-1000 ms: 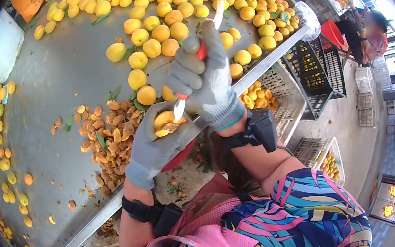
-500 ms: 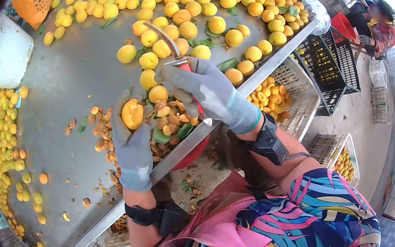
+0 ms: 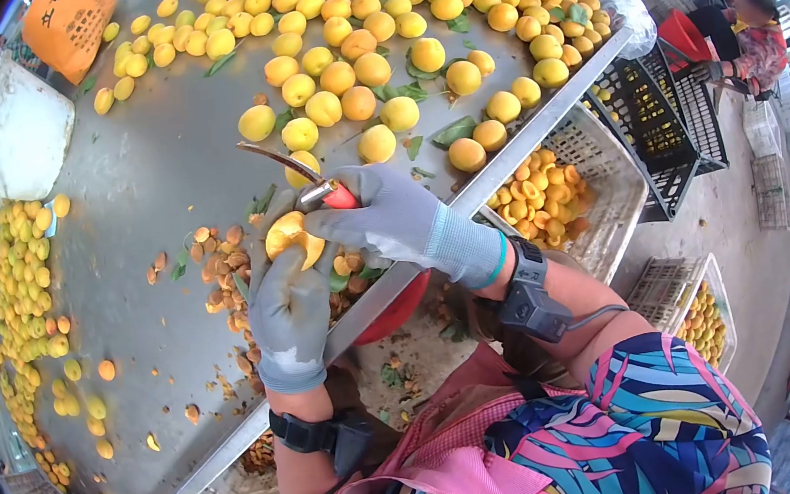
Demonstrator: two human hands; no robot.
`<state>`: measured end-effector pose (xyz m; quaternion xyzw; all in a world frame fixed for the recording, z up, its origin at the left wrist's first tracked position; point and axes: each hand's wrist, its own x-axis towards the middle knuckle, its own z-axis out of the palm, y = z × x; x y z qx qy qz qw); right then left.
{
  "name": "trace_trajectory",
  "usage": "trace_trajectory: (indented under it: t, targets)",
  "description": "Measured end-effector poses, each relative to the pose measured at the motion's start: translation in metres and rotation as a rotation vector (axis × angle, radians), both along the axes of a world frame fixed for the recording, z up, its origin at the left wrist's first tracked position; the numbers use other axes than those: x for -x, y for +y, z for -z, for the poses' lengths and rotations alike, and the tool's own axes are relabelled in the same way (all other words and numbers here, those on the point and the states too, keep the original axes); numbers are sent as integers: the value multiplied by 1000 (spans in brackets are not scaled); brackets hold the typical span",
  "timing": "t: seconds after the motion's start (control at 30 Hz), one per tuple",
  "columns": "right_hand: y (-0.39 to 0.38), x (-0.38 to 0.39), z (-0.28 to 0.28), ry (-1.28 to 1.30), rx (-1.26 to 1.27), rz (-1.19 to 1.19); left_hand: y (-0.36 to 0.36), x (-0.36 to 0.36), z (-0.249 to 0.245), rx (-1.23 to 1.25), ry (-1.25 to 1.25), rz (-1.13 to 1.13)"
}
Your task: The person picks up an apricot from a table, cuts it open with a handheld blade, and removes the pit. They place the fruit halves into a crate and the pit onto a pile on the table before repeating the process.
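Observation:
My left hand (image 3: 284,308), in a grey work glove, is closed around a cut-open apricot (image 3: 291,239), whose orange flesh faces up. Pressed close against it from the right, my gloved right hand (image 3: 388,213) grips the red handle of a curved pitting knife (image 3: 287,164). The blade points up and to the left, past the fruit. Below both hands, a pile of apricot pits (image 3: 226,266) lies on the metal table (image 3: 149,150), partly hidden by the left glove. Whole apricots (image 3: 323,108) lie just beyond the knife.
A crate of apricot halves (image 3: 542,201) stands beside the table edge, with a red basin (image 3: 399,309) under the rim. More apricots (image 3: 22,289) line the table's left side near a white bucket (image 3: 21,133). Black crates (image 3: 657,134) and a seated person (image 3: 758,44) are at right.
My right hand has come left and down to meet the left hand at the apricot. The knife blade has swung lower and now points left. The apricot looks more spread apart.

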<state>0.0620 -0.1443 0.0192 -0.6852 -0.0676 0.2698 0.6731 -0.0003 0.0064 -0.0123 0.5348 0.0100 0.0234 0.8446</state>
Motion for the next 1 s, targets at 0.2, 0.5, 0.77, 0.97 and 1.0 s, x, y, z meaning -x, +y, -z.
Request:
trace_trajectory:
  t: [0.2,0.5,0.77,0.97,1.0]
  targets:
    - [0,3,7,126,-52,8,7,0,13,-867,-279,-39]
    - [-44,9,-16,135,-11,-50,-27,-3,-14,174,-36,202]
    - [-194,10,-81,-64,797,-50,-17,-6,-1,353,137,140]
    - [-192,-28,-67,-161,549,241,-21,-7,0,307,136,167]
    - [-182,-36,-59,-149,527,291,-21,-7,1,306,134,161]
